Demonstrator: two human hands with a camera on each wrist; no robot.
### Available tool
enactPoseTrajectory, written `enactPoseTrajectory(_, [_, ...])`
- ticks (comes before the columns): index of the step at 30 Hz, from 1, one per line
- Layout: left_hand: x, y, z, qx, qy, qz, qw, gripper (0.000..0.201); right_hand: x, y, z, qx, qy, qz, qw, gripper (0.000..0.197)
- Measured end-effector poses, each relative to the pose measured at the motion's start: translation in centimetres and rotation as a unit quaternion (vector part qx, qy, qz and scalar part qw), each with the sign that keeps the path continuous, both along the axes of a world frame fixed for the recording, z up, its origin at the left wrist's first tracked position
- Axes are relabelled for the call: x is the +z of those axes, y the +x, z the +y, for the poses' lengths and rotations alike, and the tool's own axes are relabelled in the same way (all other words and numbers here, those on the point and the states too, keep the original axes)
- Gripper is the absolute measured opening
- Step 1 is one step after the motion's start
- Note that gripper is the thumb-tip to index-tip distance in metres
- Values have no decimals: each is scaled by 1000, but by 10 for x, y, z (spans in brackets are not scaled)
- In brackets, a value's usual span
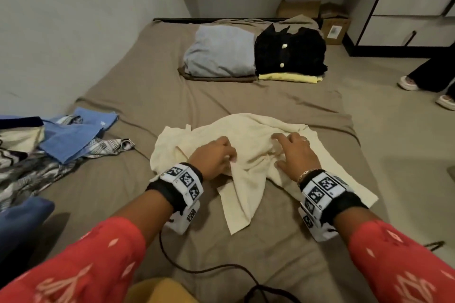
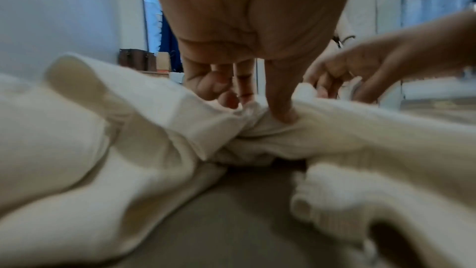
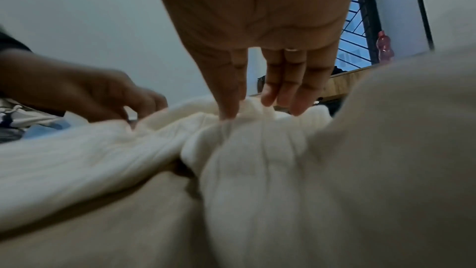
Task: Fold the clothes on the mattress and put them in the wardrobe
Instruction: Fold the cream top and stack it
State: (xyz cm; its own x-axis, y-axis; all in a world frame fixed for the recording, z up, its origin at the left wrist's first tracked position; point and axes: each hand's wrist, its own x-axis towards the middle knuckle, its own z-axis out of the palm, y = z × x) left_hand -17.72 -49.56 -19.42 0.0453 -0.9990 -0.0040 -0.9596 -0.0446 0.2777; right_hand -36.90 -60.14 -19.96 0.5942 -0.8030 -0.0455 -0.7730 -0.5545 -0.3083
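A crumpled cream garment (image 1: 248, 130) lies in the middle of the brown-sheeted mattress (image 1: 246, 96). My left hand (image 1: 230, 157) sits on its left part, fingers curled, pinching a fold of the cloth. The left wrist view shows the left hand (image 2: 255, 107) with one digit dug into the cream garment (image 2: 128, 129). On the garment's right part my right hand (image 1: 277, 150) rests with its fingers spread. In the right wrist view the right hand (image 3: 257, 107) has straight fingers whose tips touch the cream garment (image 3: 257, 160).
Folded stacks stand at the mattress's far end: a light blue piece (image 1: 219, 54), and a black piece (image 1: 290, 51) over a yellow one (image 1: 290, 78). Unfolded clothes (image 1: 49, 145) are piled at left. The white wardrobe (image 1: 406, 7), cardboard boxes (image 1: 332, 22) and another person's sandalled feet (image 1: 408, 82) are at right.
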Motion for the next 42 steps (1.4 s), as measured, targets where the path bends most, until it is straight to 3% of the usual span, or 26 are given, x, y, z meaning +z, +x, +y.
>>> enactPoseTrajectory(2, [25, 12, 8, 27, -79, 136, 987, 15, 3, 6, -6, -19, 14, -7, 1000, 45])
enactPoseTrajectory(4, [57, 22, 21, 82, -127, 264, 953, 13, 10, 9, -9, -6, 40, -26, 999, 23])
enactPoseTrajectory(7, [99, 31, 43, 154, -152, 421, 881, 25, 29, 8, -2, 17, 103, -202, 974, 1])
enactPoseTrajectory(9, [123, 33, 58, 183, -176, 463, 849, 23, 49, 6, 14, 27, 154, -324, 933, 6])
enactPoseTrajectory(11, [139, 35, 69, 216, -207, 491, 818, 26, 71, 5, 33, 69, 209, -387, 895, 12])
enactPoseTrajectory(12, [146, 36, 75, 234, -225, 498, 804, 27, 82, 5, 44, 108, 230, -383, 888, 13])
enactPoseTrajectory(14, [157, 38, 86, 268, -255, 492, 788, 26, 97, 5, 60, 175, 238, -302, 906, 22])
enactPoseTrajectory(18, [166, 47, 108, 291, -284, 425, 809, 25, 87, 1, 73, 187, 119, 0, 975, 16])
enactPoseTrajectory(21, [159, 67, 124, 339, -281, 404, 802, 24, 65, -12, 70, 116, 91, 52, 988, 9])
enactPoseTrajectory(23, [144, 82, 134, 345, -242, 440, 793, 18, 52, -22, 66, 72, 104, 35, 991, 22])
enactPoseTrajectory(25, [122, 93, 141, 332, -182, 398, 835, 21, 41, -32, 62, 33, 112, 1, 993, 3])
enactPoseTrajectory(27, [98, 92, 140, 273, -115, 309, 904, 23, 30, -41, 60, 13, 116, -26, 993, 13])
enactPoseTrajectory(29, [75, 82, 132, 187, -40, 231, 954, 18, 23, -51, 60, 16, 113, -38, 993, 12])
enactPoseTrajectory(31, [52, 71, 123, 134, 26, 173, 976, 21, 19, -56, 65, 38, 116, -30, 992, 23])
enactPoseTrajectory(33, [27, 64, 110, 110, 78, 140, 981, 28, 11, -57, 73, 73, 128, 49, 988, 12])
enactPoseTrajectory(35, [3, 60, 100, 102, 120, 76, 985, 40, -5, -56, 82, 92, 97, 159, 978, 37])
enactPoseTrajectory(36, [-7, 59, 97, 108, 136, 33, 984, 46, -13, -54, 83, 92, 73, 195, 974, 40])
enactPoseTrajectory(39, [-23, 60, 91, 126, 110, -98, 981, 33, -16, -58, 77, 64, 34, 138, 988, 30])
enactPoseTrajectory(40, [-21, 61, 90, 139, 85, -106, 981, 28, -11, -62, 71, 42, 58, 70, 995, 28])
enactPoseTrajectory(42, [-8, 66, 90, 195, 3, -25, 980, 24, 7, -71, 57, -17, 107, -102, 989, 28])
